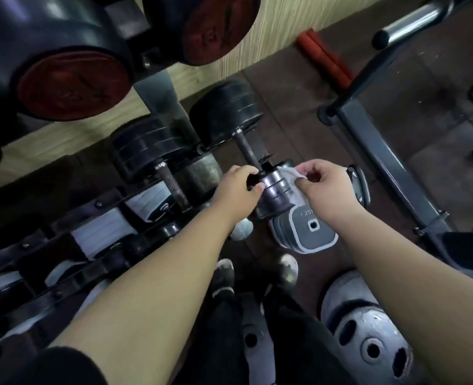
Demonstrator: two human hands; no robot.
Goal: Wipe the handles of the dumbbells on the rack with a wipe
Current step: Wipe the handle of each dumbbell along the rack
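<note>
Gripping the dumbbell, left hand faces right hand pinching the wipe above floor plates.

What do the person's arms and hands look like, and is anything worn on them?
Both hands are bare: the left hand and right hand show no gloves, rings or watch. The left forearm and right forearm are uncovered. A black sleeve shows above the left elbow; on the right, the picture ends before any sleeve shows.

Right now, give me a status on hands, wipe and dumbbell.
Left hand grips dumbbell near end. Right hand pinches wipe against it. Handle not yet covered.
</note>
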